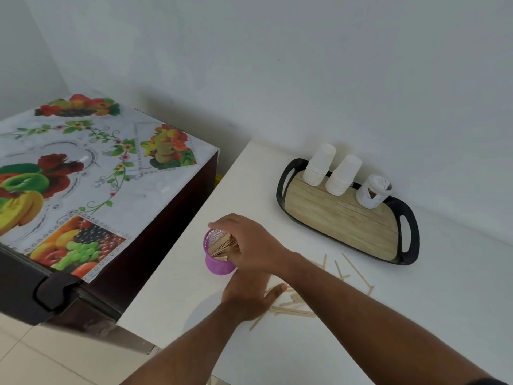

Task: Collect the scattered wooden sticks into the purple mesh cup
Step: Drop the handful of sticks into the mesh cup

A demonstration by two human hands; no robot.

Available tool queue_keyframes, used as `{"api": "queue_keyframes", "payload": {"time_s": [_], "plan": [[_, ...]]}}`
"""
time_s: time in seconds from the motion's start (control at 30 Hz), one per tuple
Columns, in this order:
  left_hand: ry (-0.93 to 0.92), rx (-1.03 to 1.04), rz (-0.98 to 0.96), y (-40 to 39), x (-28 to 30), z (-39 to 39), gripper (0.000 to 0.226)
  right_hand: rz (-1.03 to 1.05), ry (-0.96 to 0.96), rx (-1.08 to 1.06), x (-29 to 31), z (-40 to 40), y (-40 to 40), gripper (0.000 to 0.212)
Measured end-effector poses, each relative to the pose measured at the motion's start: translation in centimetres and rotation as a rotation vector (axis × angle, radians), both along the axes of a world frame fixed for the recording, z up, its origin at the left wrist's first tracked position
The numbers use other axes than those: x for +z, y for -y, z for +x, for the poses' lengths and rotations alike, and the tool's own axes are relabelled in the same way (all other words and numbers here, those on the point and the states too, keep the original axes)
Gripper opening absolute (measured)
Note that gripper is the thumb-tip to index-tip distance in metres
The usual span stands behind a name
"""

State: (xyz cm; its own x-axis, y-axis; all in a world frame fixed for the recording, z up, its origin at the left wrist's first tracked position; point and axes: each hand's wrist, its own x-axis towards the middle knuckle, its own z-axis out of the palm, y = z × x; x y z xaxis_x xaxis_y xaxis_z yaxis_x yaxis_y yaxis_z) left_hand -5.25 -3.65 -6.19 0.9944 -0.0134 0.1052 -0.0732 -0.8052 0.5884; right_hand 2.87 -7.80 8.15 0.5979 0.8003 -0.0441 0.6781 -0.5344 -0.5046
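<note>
Gripping a bundle of pale flat sticks [222, 245] inside the purple mesh cup [218, 263], the right hand [249, 245] curled tight; the left hand [249, 294] lay flat on the table [416, 315], fingers relaxed.

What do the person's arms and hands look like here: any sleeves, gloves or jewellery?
Both forearms are bare. The left hand and right hand show no gloves, and no rings or watch are visible. A dark sleeve edge shows at the bottom right corner.

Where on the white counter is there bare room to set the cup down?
Bare white counter lies right of the scattered wooden sticks, nearer than the black wood-look tray. Another patch: between purple mesh cup and tray. Crowded where both hands work.
</note>
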Motion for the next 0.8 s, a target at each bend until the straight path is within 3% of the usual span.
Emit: {"api": "queue_keyframes", "payload": {"time_s": [0.13,0.27,0.37,0.53,0.63,0.8], "plan": [[-0.015,-0.013,-0.003,0.1,0.4,0.1,0.072,0.114,0.071,-0.157,-0.9,-1.0,0.8,0.066],[-0.151,-0.053,0.104,0.1,-0.7,-0.1,0.065,-0.108,0.160,0.017,-3.0,-2.0,1.3,0.077],[-0.160,-0.094,0.066,0.4,-0.6,-0.1,0.056,-0.011,0.183,-0.026,-3.4,-1.8,1.6,0.081],[-0.256,0.005,0.091,0.1,-0.2,-0.4,0.069,-0.050,0.178,0.012,-4.1,-1.7,2.1,0.082],[-0.125,-0.091,0.061,0.3,0.7,-0.2,0.058,0.162,0.116,-0.201,-4.0,-1.4,3.1,0.078],[0.015,-0.221,0.222,-0.5,0.8,0.7,0.078,0.257,0.028,-0.662,-6.4,-1.2,9.1,0.062]]}}
